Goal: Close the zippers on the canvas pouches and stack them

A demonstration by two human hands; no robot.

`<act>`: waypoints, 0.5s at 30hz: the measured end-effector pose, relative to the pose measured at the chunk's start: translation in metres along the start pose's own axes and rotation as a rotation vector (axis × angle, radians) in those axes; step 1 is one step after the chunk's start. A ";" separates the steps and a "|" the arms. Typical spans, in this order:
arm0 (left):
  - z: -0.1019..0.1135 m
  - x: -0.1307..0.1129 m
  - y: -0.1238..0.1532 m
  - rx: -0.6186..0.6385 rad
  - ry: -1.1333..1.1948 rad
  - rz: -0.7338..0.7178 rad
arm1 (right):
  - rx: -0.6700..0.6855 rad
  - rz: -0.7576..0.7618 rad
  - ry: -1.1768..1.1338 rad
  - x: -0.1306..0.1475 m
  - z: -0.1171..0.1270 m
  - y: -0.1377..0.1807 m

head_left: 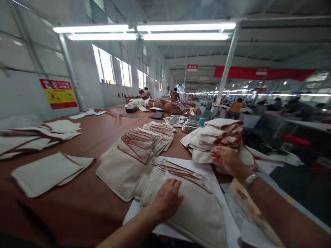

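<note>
My left hand (169, 199) rests on the front cream fabric pouch (196, 206), its fingers curled and pressed together; whether it pinches something beneath is hidden. That pouch has brown trim along its upper edge and lies in an overlapping row with others on white paper (217, 193). My right hand (229, 160) reaches to the near side of a tall stack of cream pieces with brown edges (209, 134). Its fingers are outstretched against the stack, slightly blurred, with no grip visible. Farther left, another fanned row of cream pouches (124, 162) leans on the brown tabletop (93, 203).
Two cream pieces (49, 172) lie at the left, with a larger pile (28, 137) behind. Dark and grey panels (173, 120) and a teal spool (201, 121) stand beyond the rows. A metal post (227, 69) rises at the table's right side. Several people work farther back.
</note>
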State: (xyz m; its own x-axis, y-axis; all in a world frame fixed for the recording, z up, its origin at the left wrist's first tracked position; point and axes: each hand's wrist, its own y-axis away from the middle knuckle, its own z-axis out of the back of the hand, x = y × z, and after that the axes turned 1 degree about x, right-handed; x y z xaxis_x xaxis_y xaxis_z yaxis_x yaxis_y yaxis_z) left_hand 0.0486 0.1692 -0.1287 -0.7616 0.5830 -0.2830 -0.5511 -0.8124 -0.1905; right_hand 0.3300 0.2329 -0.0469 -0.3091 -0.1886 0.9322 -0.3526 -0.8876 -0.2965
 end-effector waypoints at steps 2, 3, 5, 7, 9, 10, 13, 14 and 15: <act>-0.014 -0.008 -0.025 0.055 0.015 -0.047 | 0.101 -0.130 -0.058 -0.032 0.000 0.021; -0.022 -0.014 -0.036 0.080 0.018 -0.071 | 0.120 -0.170 -0.089 -0.046 0.000 0.032; -0.038 -0.027 -0.056 0.114 0.021 -0.112 | 0.129 -0.221 -0.142 -0.067 0.000 0.050; -0.053 -0.041 -0.072 0.122 0.027 -0.134 | 0.117 -0.256 -0.176 -0.083 0.001 0.061; -0.068 -0.055 -0.086 0.124 0.041 -0.135 | 0.109 -0.284 -0.192 -0.094 0.004 0.067; -0.074 -0.062 -0.091 0.128 0.051 -0.130 | 0.111 -0.294 -0.195 -0.097 0.005 0.068; -0.079 -0.078 -0.096 0.132 0.090 -0.112 | 0.176 -0.307 -0.206 -0.095 0.004 0.066; -0.076 -0.082 -0.093 0.121 0.107 -0.105 | 0.218 -0.304 -0.215 -0.092 0.002 0.064; -0.070 -0.084 -0.088 0.112 0.130 -0.105 | 0.272 -0.298 -0.226 -0.088 -0.001 0.062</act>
State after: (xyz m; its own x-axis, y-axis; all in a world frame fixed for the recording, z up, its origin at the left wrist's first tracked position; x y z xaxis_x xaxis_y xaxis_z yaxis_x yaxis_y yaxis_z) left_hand 0.1849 0.1909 -0.1536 -0.6511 0.6525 -0.3877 -0.6653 -0.7365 -0.1222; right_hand 0.3340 0.1951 -0.1474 -0.0181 0.0318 0.9993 -0.1426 -0.9894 0.0289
